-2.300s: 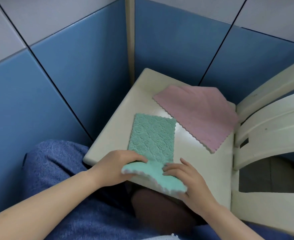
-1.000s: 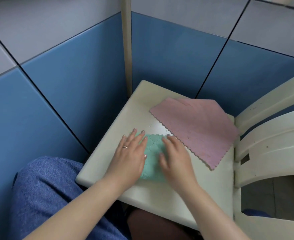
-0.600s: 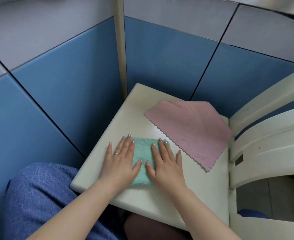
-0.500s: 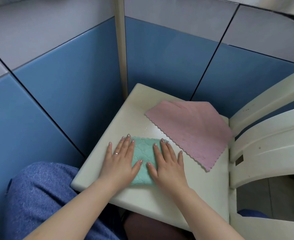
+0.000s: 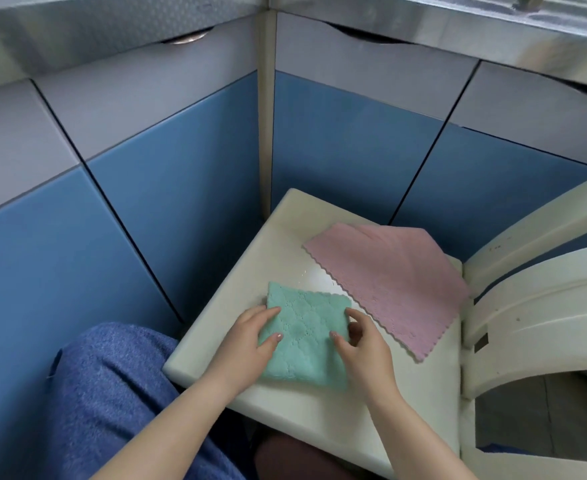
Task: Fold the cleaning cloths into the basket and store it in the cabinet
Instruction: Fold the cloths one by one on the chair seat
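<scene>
A green cleaning cloth (image 5: 304,332), folded into a small square, lies on the cream seat of a plastic chair (image 5: 285,244). My left hand (image 5: 250,339) grips its left edge, thumb on top and fingers tucked under. My right hand (image 5: 363,344) pinches the right edge the same way. A pink cloth (image 5: 389,278) lies spread flat on the seat further back and to the right, apart from the green one. No basket is in view.
Blue and grey cabinet doors (image 5: 188,161) stand close behind the chair, meeting at a corner post (image 5: 266,133). The chair's cream backrest slats (image 5: 544,299) curve along the right. My knee in blue denim (image 5: 112,393) is at the lower left.
Both hands went from pressing flat on the folded green cloth to gripping its left and right edges. The camera tilted up, showing more of the cabinets.
</scene>
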Demonstrator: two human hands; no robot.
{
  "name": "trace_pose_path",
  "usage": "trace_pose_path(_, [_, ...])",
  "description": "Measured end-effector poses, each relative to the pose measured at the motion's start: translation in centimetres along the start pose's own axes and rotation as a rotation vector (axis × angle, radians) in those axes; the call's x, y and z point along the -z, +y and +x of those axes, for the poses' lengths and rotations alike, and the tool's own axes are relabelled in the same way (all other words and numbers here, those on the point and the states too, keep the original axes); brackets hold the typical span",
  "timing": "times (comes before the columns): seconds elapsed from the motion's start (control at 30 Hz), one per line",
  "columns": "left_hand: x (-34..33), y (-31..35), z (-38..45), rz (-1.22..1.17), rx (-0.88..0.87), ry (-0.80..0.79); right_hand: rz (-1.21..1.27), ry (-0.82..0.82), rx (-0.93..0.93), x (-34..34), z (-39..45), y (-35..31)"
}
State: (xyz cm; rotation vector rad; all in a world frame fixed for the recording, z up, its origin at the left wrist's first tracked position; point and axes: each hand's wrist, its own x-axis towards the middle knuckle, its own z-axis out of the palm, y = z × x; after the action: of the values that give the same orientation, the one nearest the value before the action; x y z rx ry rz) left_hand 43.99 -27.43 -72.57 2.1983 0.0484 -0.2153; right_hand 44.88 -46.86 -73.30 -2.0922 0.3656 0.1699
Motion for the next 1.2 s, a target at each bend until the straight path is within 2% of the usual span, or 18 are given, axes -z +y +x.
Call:
trace_pose_path(0.17, [1.7, 1.8, -0.2, -0.690, 0.264, 0.053, 0.353, -0.048, -0.179, -0.8, 0.2, -1.4])
trace_pose_path(0.3, [6.4, 3.2, -0.5, -0.806, 0.306, 0.076, 0.535, -0.124, -0.175, -0.4, 0.4, -6.2])
trace_pose_path(0.43, [12.8, 6.4, -0.9, -0.895, 0.187, 0.023, 0.589, -0.232, -0.014, 1.1, 0.8, -14.4])
trace_pose_path(0.5, [15.6, 8.3, -1.6, -0.900, 0.110, 0.015, 0.626, -0.287, 0.080, 2.0, 0.5, -18.7])
trace_pose_path(0.63, [20.8, 11.8, -3.0, -0.849, 0.006, 0.123, 0.631, -0.325, 0.235, 2.9, 0.0, -26.4])
trace_pose_path(0.77, [26.2, 13.9, -5.3, -0.721, -0.113, 0.326, 0.591, -0.399, 0.388, 2.7, -1.6, -33.5])
trace_pose_path(0.93, [33.9, 14.6, -9.1, -0.480, -0.187, 0.619, 0.543, -0.589, 0.528, -0.4, -4.6, -42.1])
trace_pose_path(1.07, [39.5, 14.0, -12.3, -0.330, -0.165, 0.732, 0.468, -0.708, 0.588, -4.4, -6.7, -47.6])
trace_pose_path(1.2, [43.7, 13.2, -14.9, -0.226, -0.061, 0.783, 0.408, -0.773, 0.666, -8.6, -8.6, -51.2])
